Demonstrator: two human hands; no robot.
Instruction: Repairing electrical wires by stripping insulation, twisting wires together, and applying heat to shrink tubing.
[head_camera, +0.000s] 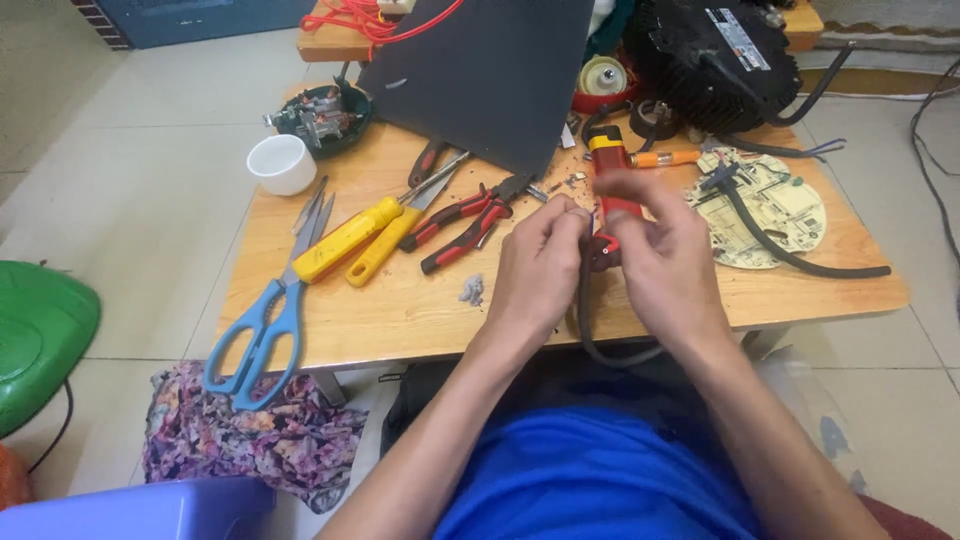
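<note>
While beside scissors (262, 325), white cup (282, 163) apparently empty.

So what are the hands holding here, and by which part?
Both the left hand and the right hand pinch the upper end of a black cable, beside something red; its loop hangs below the table edge. The exact finger grip is blurred.

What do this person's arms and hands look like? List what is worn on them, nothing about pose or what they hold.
Both forearms are bare from elbow to wrist, with no sleeves reaching them. The left hand and right hand wear no gloves, and no watch, ring or band can be made out. The only clothing in view is a bright blue shirt covering the torso below the arms.
</note>
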